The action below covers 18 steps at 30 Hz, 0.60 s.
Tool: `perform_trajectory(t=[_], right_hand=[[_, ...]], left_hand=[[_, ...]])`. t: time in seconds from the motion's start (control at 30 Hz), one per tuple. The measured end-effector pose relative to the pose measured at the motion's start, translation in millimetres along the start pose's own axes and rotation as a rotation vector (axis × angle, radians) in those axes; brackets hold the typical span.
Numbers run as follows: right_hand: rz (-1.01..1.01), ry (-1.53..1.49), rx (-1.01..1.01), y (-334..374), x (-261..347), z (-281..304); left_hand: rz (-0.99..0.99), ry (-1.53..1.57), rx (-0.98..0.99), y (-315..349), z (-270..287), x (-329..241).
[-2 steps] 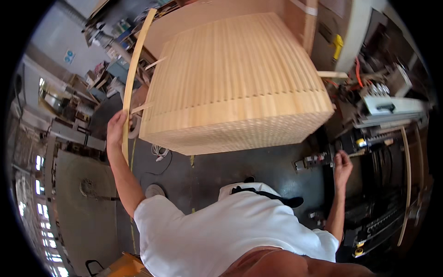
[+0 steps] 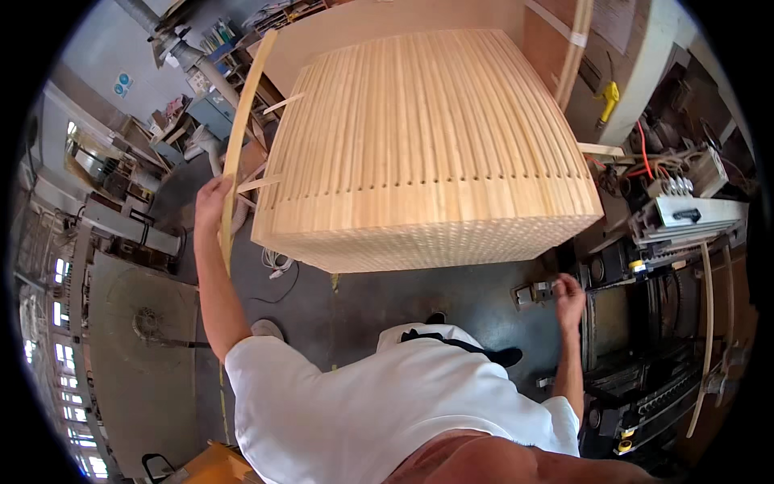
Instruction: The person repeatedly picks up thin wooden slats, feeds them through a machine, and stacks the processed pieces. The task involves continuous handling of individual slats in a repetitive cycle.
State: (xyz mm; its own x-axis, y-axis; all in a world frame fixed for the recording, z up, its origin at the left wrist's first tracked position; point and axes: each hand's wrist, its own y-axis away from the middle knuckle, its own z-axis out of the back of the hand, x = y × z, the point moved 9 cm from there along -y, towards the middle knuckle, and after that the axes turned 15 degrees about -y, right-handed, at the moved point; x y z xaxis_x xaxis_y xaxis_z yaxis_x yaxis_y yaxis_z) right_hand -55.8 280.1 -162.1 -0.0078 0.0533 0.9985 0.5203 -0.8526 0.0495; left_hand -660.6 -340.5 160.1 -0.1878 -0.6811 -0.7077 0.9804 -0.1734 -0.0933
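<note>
- Left hand (image 2: pixel 213 202) pinches a long strip (image 2: pixel 245 117), left of the wooden stack (image 2: pixel 411 121); a firm grip should keep its ends off the stack.
- Right hand (image 2: pixel 569 302) curls near the machine (image 2: pixel 657 389); whether it holds anything, I cannot tell; fingers are best kept clear.

At the left of the frame, the left hand (image 2: pixel 213 202) grips a long wooden strip (image 2: pixel 244 121). In the upper centre is a stack of pale wooden bars (image 2: pixel 419 113). At the right, the right hand (image 2: pixel 569 300) is near a dark machine (image 2: pixel 645 387), its fingers curled. A yellow tool (image 2: pixel 609 101) is at upper right
</note>
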Motion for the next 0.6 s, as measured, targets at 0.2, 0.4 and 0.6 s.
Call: perform_trajectory(t=[0.2, 0.4, 0.6], right_hand=[[-0.146, 0.274, 0.301, 48.6, -55.7, -104.7], [-0.169, 0.572, 0.182, 102.7, -106.9, -59.1], [-0.35, 0.688, -0.077, 199.0, -95.6, -0.9]], left_hand=[[-0.104, -0.294, -0.086, -125.0, -60.4, 15.5], [-0.129, -0.698, -0.031, -235.8, -147.4, 9.5], [-0.03, -0.558, -0.01, -281.8, -214.3, 0.5]])
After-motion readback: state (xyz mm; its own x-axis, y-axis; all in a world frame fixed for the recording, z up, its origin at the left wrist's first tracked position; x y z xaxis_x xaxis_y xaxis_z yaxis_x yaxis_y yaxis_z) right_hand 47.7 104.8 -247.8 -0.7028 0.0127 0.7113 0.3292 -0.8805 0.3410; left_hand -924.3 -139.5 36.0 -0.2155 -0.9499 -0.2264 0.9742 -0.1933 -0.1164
